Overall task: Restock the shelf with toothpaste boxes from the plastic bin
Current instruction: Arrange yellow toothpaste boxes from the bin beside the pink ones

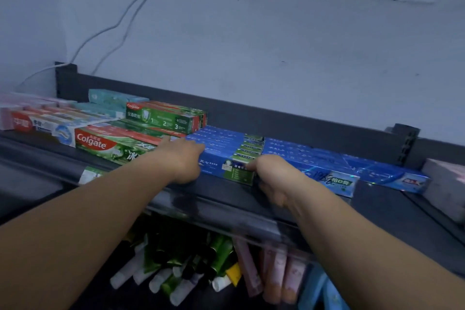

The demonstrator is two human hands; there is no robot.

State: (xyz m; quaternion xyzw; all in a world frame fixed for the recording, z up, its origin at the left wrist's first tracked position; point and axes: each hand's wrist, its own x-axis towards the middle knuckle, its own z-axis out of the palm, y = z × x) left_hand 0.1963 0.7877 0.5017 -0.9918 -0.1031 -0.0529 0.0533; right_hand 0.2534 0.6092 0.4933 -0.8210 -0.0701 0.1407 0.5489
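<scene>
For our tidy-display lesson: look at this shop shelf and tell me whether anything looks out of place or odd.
Yes. Tubes below the shelf lie heaped, pointing every way, unlike the boxes rowed above. A pale blue box right of the right hand has handwriting scrawled across its front.
</scene>
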